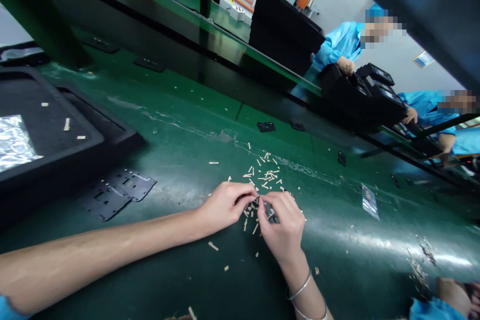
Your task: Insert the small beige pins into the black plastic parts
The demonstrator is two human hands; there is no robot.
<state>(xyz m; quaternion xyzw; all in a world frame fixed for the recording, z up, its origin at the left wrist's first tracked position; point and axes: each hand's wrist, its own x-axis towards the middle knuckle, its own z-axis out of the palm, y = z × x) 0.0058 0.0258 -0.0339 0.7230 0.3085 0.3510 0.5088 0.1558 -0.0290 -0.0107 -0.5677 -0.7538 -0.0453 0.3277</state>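
My left hand (pixel 229 203) and my right hand (pixel 284 222) meet fingertip to fingertip over the green tabletop (pixel 180 265). Both pinch at a tiny piece between them, too small to name. Beneath and beyond the fingers lies a loose scatter of small pale strips (pixel 268 176). Part of that scatter is hidden by my hands. To the left of my left hand rest thin dark plates with cut-outs (pixel 127 191). A few single strips lie apart, one of them a pale strip (pixel 213 246) nearer to me.
A black tray (pixel 93 132) at left holds a silvery bag and some strips. A small clear bag (pixel 369 202) lies to the right. Another person's hand (pixel 453 297) is at lower right. Co-workers in blue (pixel 343 40) stand beyond a rail with black trays (pixel 285 30).
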